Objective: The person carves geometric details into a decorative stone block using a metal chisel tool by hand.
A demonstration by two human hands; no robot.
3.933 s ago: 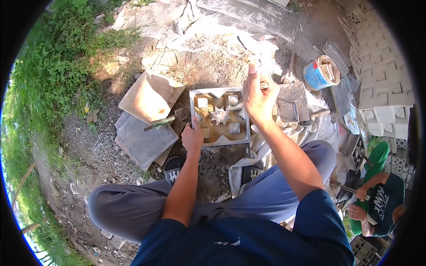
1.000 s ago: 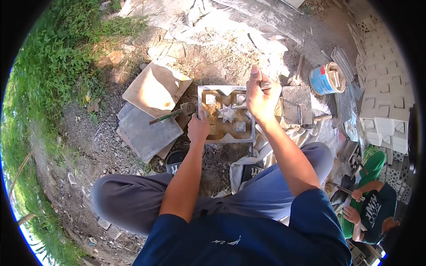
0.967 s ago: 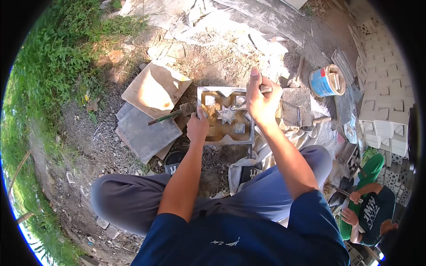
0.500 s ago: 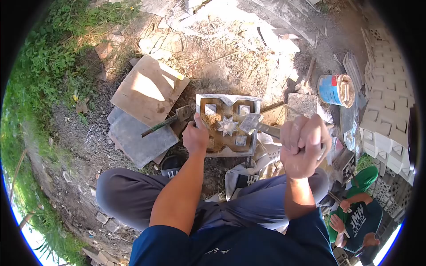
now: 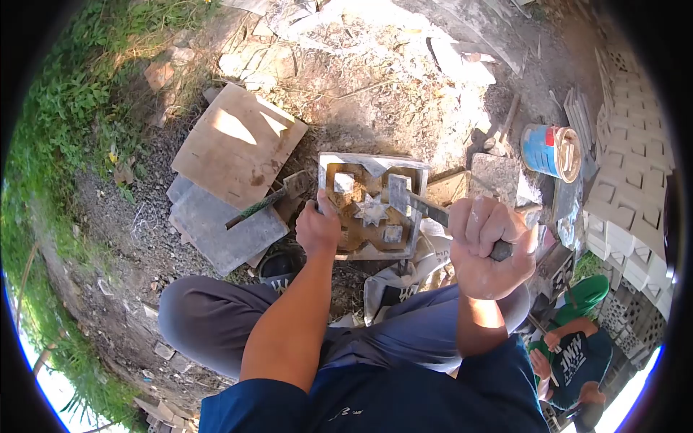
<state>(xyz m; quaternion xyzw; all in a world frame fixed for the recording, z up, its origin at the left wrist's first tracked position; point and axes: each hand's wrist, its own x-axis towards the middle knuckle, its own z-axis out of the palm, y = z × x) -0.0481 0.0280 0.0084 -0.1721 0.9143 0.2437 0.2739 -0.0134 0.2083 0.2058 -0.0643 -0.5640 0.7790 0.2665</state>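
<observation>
In front of my knees is a square metal mould point(image 5: 372, 165) with a raised star and small square blocks inside, dusted brown. My left hand point(image 5: 319, 229) grips its left edge, thumb along the rim. My right hand point(image 5: 489, 245) is closed round the handle of a scraper-like tool point(image 5: 427, 208), the rounded handle end showing in the fist. Its flat square metal end is over the upper right part of the mould and hides a block there; whether it touches, I cannot tell. A hammer point(image 5: 256, 208) with a green-wrapped handle lies left of my left hand.
Wooden board point(image 5: 238, 144) and grey slab point(image 5: 227, 227) lie at left. A blue bucket point(image 5: 543, 150), another hammer point(image 5: 504, 133) and stacked pale blocks point(image 5: 628, 173) stand or lie at right. Another person point(image 5: 577, 361) sits at lower right. Plants point(image 5: 72, 108) grow at far left.
The tool's flat end has moved up and slightly left over the mould. My right fist has turned, showing the handle's end. My left hand stays on the mould's edge.
</observation>
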